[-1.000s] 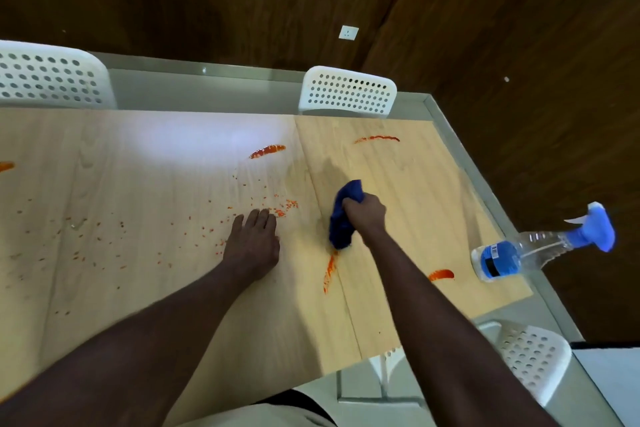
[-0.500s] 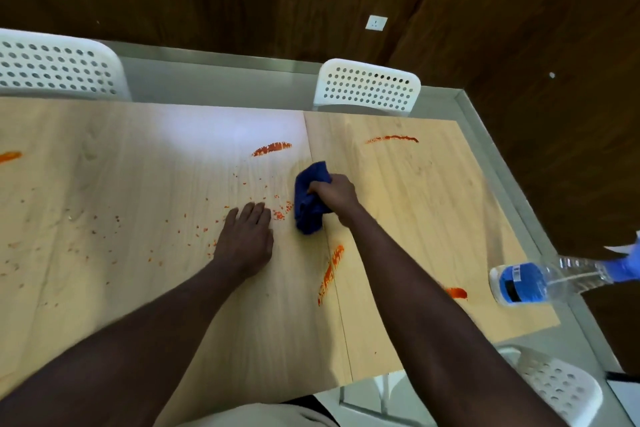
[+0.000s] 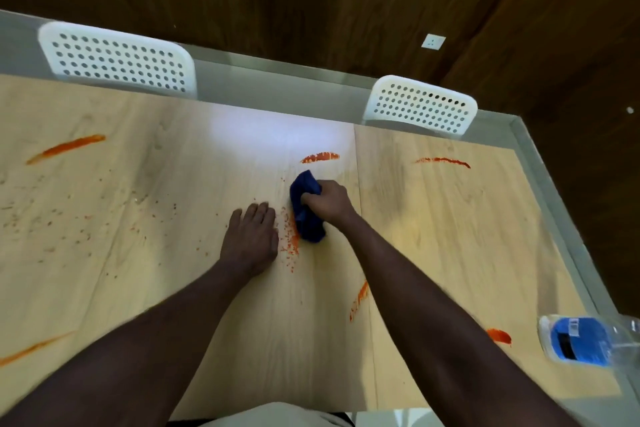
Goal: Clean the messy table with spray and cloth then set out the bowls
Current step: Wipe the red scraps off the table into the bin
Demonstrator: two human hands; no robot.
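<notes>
1. Your right hand (image 3: 327, 199) is closed around the bunched blue cloth (image 3: 306, 211) and presses it onto the table (image 3: 138, 253), at the right edge of a heap of orange crumbs (image 3: 289, 243).
2. Your left hand (image 3: 251, 239) lies flat, palm down, fingers together, holding nothing. It sits just left of the crumbs, apparently as a brace while you lean in, and possibly as a stop for the debris.
3. Crumbs are gathered between hand and cloth; a bunched cloth pushes loose bits better than a flat one, which likely explains the grip.
4. Orange smears remain: one just beyond the cloth (image 3: 320, 157), one far right (image 3: 443, 161), one far left (image 3: 65, 148), one near your right forearm (image 3: 360, 298), one beside the bottle (image 3: 498, 336).
5. Your spray bottle (image 3: 585, 341) lies on its side at the near right edge, partly out of frame, within reach.
6. No bowls are in view. In my judgement, cleaning is at an early stage.
7. Two white chairs (image 3: 117, 59) stand at the far side.
</notes>
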